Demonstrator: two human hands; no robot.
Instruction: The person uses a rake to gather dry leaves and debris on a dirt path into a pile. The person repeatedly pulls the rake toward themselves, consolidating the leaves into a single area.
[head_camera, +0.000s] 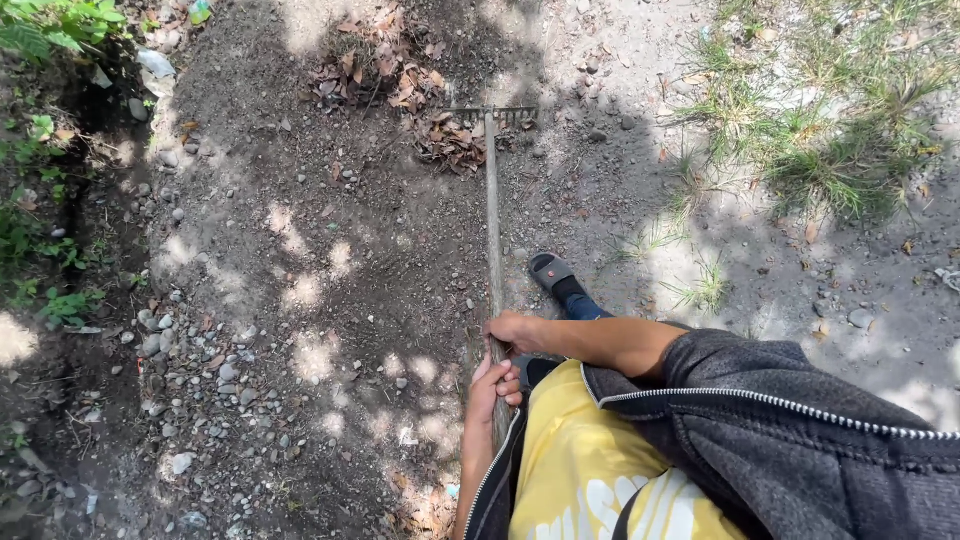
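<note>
Wooden and long, the grey-handled metal rake runs almost straight up the frame's middle, its toothed head pointing to the top centre among dry brown leaves. Right hand and left hand each keep a closed grip on the handle's lower end. Dark stony soil lies beneath; grass grows upper right.

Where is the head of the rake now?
In the head view, the rake head lies top centre on the dirt, touching dry leaves, far from both hands on the handle.
</note>
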